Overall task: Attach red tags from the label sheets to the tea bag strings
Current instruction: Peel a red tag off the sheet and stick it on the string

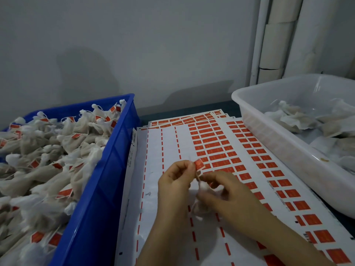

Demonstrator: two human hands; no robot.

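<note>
We are mid-way through one tea bag and a good way into the batch. The left grip (174,181) pinches a peeled red tag (198,164) between thumb and fingertips, held just above the label sheets (153,150). The right grip (230,192) is curled narrow around the string (197,176) and the neck of a white tea bag (201,206), which hangs under both hands. The tag meets the string's end, but we cannot tell whether it is folded shut on it yet.

The blue crate (115,150) on the left is heaped with bags that carry red tags, so we judge much of the work done. The white tub (269,131) on the right holds a shallow layer of bags with no tags showing, which looks like what is left. On the top sheet the left columns are stripped to red dashes, while the right columns are full, with more sheets stacked beneath on the bench (192,107).
</note>
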